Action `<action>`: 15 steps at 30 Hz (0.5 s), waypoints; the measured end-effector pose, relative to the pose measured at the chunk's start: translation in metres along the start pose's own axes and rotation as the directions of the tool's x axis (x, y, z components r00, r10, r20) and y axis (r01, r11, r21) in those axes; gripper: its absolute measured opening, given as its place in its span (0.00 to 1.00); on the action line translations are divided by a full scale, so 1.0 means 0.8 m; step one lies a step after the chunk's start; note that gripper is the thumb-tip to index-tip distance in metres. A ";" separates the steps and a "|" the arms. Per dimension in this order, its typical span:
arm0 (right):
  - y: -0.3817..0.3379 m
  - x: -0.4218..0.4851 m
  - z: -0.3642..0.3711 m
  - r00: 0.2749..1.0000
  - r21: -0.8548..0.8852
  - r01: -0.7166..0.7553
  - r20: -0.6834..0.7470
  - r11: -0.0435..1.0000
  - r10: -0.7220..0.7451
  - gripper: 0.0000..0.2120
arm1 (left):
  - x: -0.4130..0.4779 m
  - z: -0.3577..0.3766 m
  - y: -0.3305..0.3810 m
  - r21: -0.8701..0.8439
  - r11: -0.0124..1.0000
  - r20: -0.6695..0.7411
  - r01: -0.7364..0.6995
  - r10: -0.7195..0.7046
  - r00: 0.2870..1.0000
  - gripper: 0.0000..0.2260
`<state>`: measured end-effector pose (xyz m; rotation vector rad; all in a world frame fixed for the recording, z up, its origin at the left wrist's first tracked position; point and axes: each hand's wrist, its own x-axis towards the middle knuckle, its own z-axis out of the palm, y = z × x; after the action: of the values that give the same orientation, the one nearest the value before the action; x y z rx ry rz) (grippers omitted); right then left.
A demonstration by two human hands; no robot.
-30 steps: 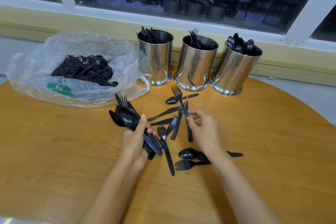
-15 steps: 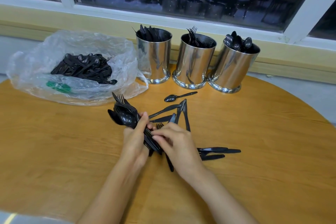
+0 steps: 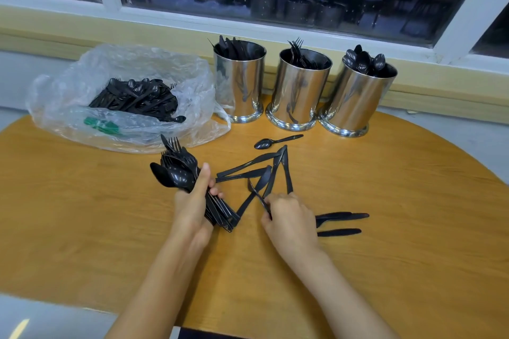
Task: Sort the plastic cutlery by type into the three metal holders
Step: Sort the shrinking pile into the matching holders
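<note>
Sorting progress to be entered: what is logged as done? (A)

Partly done. Three shiny cylindrical metal holders are stood in a row at the far side of the round wooden table (image 3: 399,215). Black plastic knives are seen in the left holder (image 3: 239,91), forks in the middle holder (image 3: 298,96) and spoons in the right holder (image 3: 355,104). (B)

What is left? (A)

Much. A heap of black plastic cutlery (image 3: 135,99) is held in the crumpled clear plastic bag (image 3: 63,96), left of the holders. Several loose black knives (image 3: 248,166) are scattered mid-table, and one lone black spoon (image 3: 275,142) is lying near the holders. Black handles (image 3: 341,216) are seen jutting out beside the right hand (image 3: 292,221), their heads hidden. (B)

Hands? (A)

A mixed bundle of black forks and spoons (image 3: 179,170) is gripped in the left hand (image 3: 192,210), fingers wrapped round the handles. One thin black piece (image 3: 256,192) is pinched by the right hand, low over the table; its type cannot be told. The task is judged under halfway, given the stocked bag. (B)
</note>
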<state>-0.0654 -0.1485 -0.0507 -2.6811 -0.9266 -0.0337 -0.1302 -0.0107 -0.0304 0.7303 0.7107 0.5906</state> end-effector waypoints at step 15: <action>-0.032 -0.009 -0.021 0.966 0.672 0.154 -0.257 0.725 0.034 0.02 | -0.031 0.029 -0.021 0.107 0.994 0.077 0.017 -0.026 0.997 0.19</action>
<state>-0.0854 -0.1382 -0.0286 -1.8927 -0.7473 -0.0357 -0.1241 -0.0468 -0.0216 0.8387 0.6800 0.5046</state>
